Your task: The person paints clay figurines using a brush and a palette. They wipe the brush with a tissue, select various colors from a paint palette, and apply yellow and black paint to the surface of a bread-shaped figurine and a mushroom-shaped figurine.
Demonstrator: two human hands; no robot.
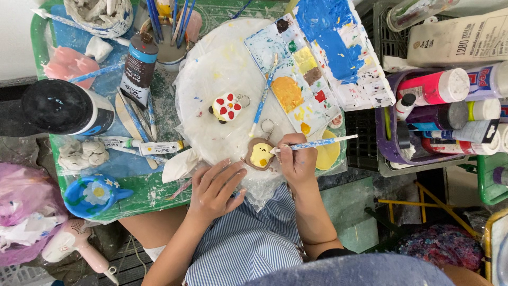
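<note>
A small yellow clay charm with a brown rim (261,154) lies on a round plastic-covered board (211,79). My right hand (298,160) holds a thin blue-and-white paintbrush (317,143) with its tip on the charm. My left hand (216,188) rests flat on the plastic sheet just left of the charm, fingers spread and holding nothing. A white charm with red spots (226,107) and a second blue brush (263,97) lie farther up the board.
A paint-smeared palette (323,58) sits to the upper right. Paint bottles fill a purple bin (391,153) on the right. A dark paint bottle (138,66), a black-lidded jar (58,106), a brush cup (169,32), paint tubes and a blue flower mug (94,195) crowd the green mat.
</note>
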